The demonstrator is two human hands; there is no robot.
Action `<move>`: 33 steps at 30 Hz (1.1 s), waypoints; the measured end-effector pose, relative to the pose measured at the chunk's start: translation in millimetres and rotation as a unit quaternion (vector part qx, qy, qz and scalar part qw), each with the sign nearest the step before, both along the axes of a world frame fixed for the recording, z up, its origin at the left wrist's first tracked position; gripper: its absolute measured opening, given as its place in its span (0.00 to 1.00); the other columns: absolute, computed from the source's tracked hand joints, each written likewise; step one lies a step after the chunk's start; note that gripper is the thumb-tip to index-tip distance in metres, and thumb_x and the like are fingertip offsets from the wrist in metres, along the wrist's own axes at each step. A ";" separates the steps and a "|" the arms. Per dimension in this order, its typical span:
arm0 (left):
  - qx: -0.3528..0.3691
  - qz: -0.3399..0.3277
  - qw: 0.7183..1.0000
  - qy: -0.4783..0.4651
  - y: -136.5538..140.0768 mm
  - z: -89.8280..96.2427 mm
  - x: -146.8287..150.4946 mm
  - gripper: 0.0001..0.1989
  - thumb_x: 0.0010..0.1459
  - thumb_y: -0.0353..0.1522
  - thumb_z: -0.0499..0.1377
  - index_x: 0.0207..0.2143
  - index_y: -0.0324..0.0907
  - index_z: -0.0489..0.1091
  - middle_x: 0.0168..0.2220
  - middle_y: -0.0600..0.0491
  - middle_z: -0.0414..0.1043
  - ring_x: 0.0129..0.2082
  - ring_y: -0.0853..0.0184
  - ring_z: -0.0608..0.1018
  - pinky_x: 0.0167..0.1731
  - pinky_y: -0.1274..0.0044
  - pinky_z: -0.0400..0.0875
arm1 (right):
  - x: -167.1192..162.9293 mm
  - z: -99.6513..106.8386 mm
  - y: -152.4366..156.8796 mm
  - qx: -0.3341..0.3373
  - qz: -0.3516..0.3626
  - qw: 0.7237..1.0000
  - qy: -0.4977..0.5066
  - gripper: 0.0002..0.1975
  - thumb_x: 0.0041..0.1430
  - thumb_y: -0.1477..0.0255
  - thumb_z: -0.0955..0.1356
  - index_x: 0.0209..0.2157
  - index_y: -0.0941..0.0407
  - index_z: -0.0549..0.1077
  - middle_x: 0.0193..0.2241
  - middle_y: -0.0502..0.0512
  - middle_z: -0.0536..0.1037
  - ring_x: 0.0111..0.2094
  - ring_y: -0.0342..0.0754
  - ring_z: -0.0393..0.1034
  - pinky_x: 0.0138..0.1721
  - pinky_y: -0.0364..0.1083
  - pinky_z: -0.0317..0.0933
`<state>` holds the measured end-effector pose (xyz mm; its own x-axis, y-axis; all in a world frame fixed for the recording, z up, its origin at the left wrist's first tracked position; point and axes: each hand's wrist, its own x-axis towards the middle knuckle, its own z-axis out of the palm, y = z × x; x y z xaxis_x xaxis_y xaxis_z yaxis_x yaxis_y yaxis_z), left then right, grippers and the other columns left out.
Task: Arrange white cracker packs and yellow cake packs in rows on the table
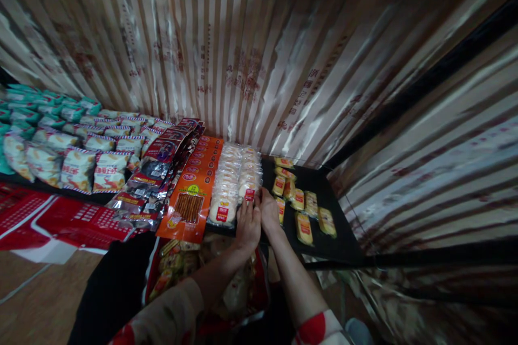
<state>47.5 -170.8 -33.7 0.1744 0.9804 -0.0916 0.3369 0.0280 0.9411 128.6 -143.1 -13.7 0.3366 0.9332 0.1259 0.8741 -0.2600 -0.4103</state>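
My left hand (248, 222) is at the front end of the right-hand row of rice cracker packets (249, 164), its fingers pressed against the nearest rice cracker packet (249, 194). Close against it, my right hand (268, 208) grips the right side of that same packet, with its fingertips partly hidden. Left of my hands runs a second row of clear-wrapped rice crackers (222, 213) with red labels. Beside that row lies a large orange bag (189, 194) with a window showing brown sticks. Small yellow packets (304, 228) are scattered to the right of my right hand.
Everything stands on a black shelf (340, 245) against striped curtains (243, 54). Farther left are dark purple packets (156, 164), white snack bags (110, 171) and teal packets (24, 114). Below my forearms sits an open red-edged box (150, 280) of packets. A black pole (421, 89) slants at right.
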 end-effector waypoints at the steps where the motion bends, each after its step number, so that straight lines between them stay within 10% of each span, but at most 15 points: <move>1: -0.002 0.000 1.000 0.002 0.3 0.0 0.5 0.22 0.60 0.30 0.45 0.56 0.38 0.61 0.60 0.49 0.56 0.63 0.65 0.52 0.62 0.69 0.44 | -0.1 -0.4 0.4 0.000 -0.001 1.000 0.002 0.14 0.58 0.74 0.59 0.44 0.60 0.68 0.34 0.59 0.77 0.32 0.47 0.71 0.30 0.41 0.59; 11: 0.008 -0.041 0.999 0.027 -6.1 17.9 -10.2 0.22 0.61 0.30 0.43 0.55 0.35 0.61 0.59 0.45 0.58 0.63 0.63 0.51 0.62 0.68 0.45 | -6.3 5.3 -19.0 0.050 -0.013 0.999 -0.001 0.20 0.59 0.72 0.58 0.49 0.65 0.66 0.45 0.67 0.73 0.46 0.52 0.66 0.46 0.47 0.58; 21: 0.121 -0.034 0.992 -0.011 -91.6 9.4 -62.0 0.18 0.59 0.30 0.42 0.44 0.38 0.68 0.46 0.45 0.70 0.48 0.64 0.70 0.53 0.70 0.63 | -47.3 -16.0 -111.4 0.152 0.003 0.980 0.127 0.18 0.58 0.69 0.55 0.41 0.59 0.72 0.39 0.59 0.77 0.40 0.48 0.70 0.44 0.46 0.63; 33: 0.051 0.080 0.964 0.248 -94.8 -42.1 -133.7 0.24 0.47 0.22 0.49 0.50 0.32 0.62 0.51 0.40 0.64 0.53 0.56 0.64 0.55 0.66 0.57 | -68.5 -72.5 -141.5 -0.040 -0.003 0.999 -0.010 0.22 0.60 0.66 0.57 0.52 0.63 0.65 0.52 0.67 0.68 0.55 0.56 0.60 0.53 0.52 0.55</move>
